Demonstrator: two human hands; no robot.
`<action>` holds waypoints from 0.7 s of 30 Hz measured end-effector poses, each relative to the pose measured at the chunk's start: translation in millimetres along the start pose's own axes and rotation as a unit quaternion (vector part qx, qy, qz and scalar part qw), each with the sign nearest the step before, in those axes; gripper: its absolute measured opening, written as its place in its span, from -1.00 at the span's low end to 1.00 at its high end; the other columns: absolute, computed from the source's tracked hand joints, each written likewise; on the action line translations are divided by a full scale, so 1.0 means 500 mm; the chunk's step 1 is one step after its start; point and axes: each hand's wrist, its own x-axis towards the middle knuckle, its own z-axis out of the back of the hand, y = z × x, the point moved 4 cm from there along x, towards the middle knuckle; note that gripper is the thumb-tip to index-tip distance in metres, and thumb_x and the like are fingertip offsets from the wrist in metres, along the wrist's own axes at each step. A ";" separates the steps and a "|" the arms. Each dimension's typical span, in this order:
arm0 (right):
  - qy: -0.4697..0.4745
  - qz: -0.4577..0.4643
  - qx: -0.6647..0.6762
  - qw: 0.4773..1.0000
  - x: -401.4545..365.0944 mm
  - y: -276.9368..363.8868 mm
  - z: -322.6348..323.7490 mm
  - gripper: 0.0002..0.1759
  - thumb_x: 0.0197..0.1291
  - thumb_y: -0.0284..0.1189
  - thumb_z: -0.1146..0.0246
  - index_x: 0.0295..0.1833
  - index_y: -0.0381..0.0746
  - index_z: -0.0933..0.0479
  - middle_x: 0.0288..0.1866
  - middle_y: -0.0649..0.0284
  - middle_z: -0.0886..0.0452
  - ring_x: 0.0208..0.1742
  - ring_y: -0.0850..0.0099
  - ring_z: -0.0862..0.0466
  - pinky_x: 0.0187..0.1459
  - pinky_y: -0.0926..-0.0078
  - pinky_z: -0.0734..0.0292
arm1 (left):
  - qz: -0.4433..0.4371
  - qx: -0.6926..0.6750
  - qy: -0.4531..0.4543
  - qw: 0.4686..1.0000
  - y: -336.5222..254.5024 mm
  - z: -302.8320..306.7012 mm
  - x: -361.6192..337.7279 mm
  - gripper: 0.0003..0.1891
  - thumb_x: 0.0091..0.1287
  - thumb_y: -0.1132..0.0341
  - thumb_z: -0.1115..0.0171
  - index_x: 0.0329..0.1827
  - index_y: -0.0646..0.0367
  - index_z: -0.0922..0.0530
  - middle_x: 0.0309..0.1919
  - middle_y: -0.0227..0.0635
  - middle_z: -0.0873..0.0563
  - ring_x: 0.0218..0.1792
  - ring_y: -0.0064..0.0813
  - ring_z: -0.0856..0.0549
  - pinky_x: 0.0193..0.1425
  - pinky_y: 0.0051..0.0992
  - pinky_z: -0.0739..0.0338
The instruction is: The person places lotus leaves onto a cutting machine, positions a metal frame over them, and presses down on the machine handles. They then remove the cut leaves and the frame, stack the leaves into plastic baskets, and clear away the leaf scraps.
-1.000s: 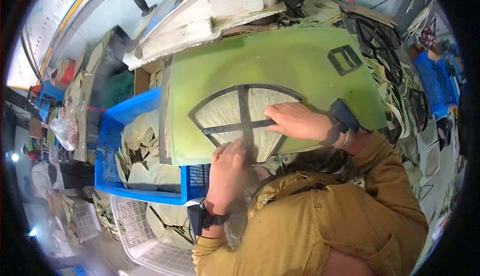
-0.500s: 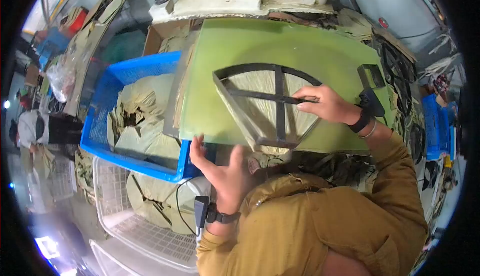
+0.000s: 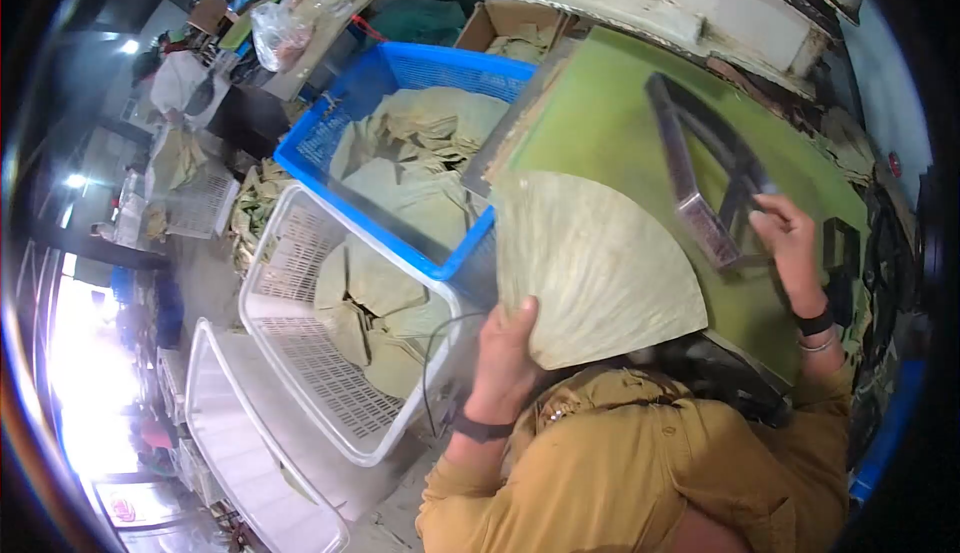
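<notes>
A pale green, fan-shaped leaf piece [image 3: 603, 268] with fine ribs is pinched at its narrow lower corner by my left hand [image 3: 508, 358], the thumb on top. It lies partly over the green cutting board [image 3: 600, 103], its left side reaching past the board's edge. My right hand [image 3: 788, 243] grips the lower right part of a dark metal fan-shaped cutting frame [image 3: 706, 225]. The frame is tilted up above the board, apart from the leaf piece. Fingers of the right hand are partly hidden behind its bar.
A blue basket [image 3: 375, 248] and a white basket [image 3: 355, 443], both with leaf pieces in them, stand left of the board. A small dark metal frame [image 3: 840, 243] sits at the board's right edge. Another person [image 3: 185, 88] is at the far left.
My right hand has lifted the cutting frame off the leaf piece and moved it right. My left hand, empty before, has taken hold of the leaf piece. The view has turned left.
</notes>
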 end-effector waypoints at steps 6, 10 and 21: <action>-0.003 0.008 -0.147 0.989 0.032 -0.061 -0.004 -0.77 0.28 -0.55 -0.20 0.01 -0.39 -0.52 -0.32 0.43 -0.56 -0.28 0.67 -0.46 -0.18 0.68 -0.42 | -0.165 -0.006 -0.062 0.984 -0.325 0.073 0.092 -0.53 0.43 0.34 -0.11 0.33 0.34 -0.28 0.18 -0.14 -0.54 0.15 -0.23 -0.57 0.23 -0.21 -0.50; -0.018 0.047 -0.228 0.972 0.028 -0.056 -0.036 -0.78 0.22 -0.54 -0.22 -0.02 -0.32 -0.51 -0.38 0.23 -0.58 -0.36 0.58 -0.51 -0.27 0.55 -0.44 | -0.278 0.037 -0.039 0.959 -0.589 0.089 0.277 -0.58 0.46 0.34 -0.03 0.30 0.38 -0.30 0.16 -0.09 -0.53 0.09 -0.20 -0.60 0.14 -0.17 -0.54; -0.191 -0.130 -0.483 0.844 -0.019 -0.081 -0.094 -0.60 0.47 -0.27 0.02 0.20 -0.36 -0.36 0.14 0.05 -0.46 0.14 0.14 -0.43 0.22 0.27 -0.24 | -0.230 -0.114 -0.117 0.960 -0.799 0.295 1.040 -0.64 0.44 0.41 -0.02 0.26 0.35 -0.35 0.13 -0.12 -0.55 0.07 -0.14 -0.61 0.05 -0.18 -0.57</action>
